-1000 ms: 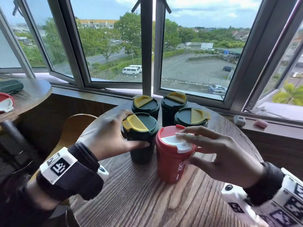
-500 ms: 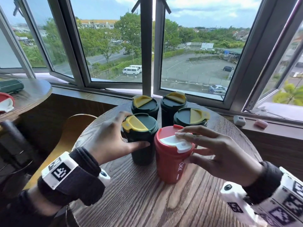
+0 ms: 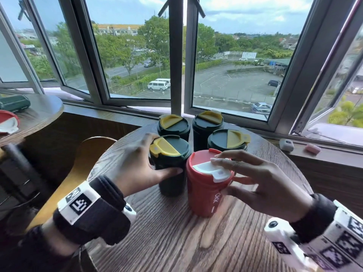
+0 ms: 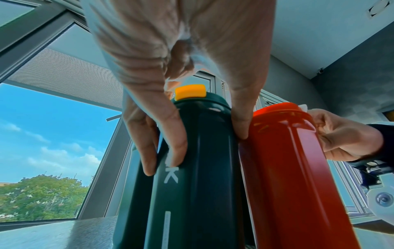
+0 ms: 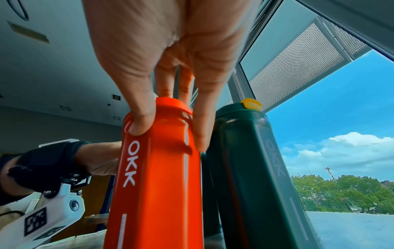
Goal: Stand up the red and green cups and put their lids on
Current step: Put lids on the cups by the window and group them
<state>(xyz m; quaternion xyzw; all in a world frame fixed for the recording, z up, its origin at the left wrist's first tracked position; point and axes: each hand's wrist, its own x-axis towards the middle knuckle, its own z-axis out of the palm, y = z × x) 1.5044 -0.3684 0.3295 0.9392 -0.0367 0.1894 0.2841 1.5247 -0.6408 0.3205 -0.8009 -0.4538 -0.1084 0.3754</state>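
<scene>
With both lids seated, the red cup (image 3: 208,183) and green cup (image 3: 170,165) stand upright, touching, near the middle of the desk (image 3: 176,242). The right hand (image 3: 261,181) wraps the red cup, fingertips on its lid; the left hand (image 3: 135,163) grips the green. Judging by this, only letting go remains.

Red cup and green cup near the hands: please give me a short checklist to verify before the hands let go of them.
1. Red cup upright on the table: ok.
2. Green cup upright: ok.
3. Red lid on its cup: ok; fully seated: cannot tell.
4. Green lid on its cup: ok; fully seated: cannot tell.
5. Left hand grip on green cup, right hand grip on red cup: ok.
6. Gap between the two cups: cannot tell.
</scene>
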